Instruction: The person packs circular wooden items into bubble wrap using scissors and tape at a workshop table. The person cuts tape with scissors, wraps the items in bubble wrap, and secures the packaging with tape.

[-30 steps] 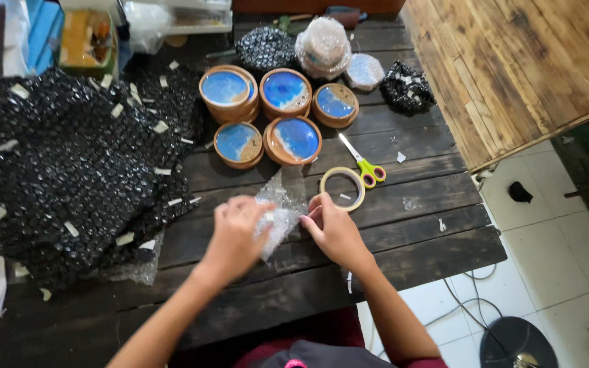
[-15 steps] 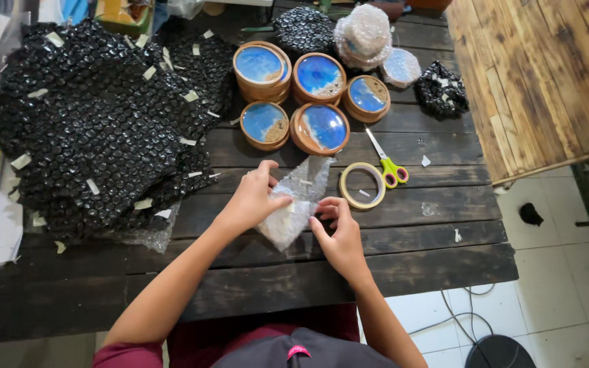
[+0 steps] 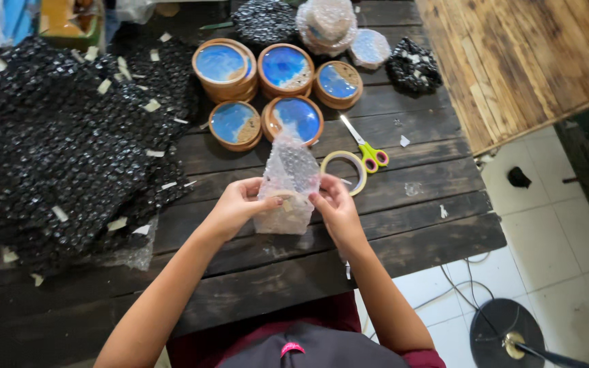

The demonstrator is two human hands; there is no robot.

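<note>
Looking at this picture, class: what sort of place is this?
Probably a small craft packing bench: both hands hold a clear bubble wrap piece over a dark wooden table, beside round blue-and-wood coasters, a tape roll and scissors.

Dark plank table [image 3: 403, 225]: black bubble-wrap sheets [image 3: 69, 143] cover its left side; five blue-topped wooden coasters [image 3: 274, 82] near the far edge; scissors [image 3: 366, 146] and tape roll [image 3: 344, 170] lie centrally.

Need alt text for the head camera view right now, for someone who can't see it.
Both hands, left hand and right hand, hold a clear bubble wrap piece upright over a dark wooden table. Behind it lie a tape roll, scissors and round blue-topped wooden discs.
</note>
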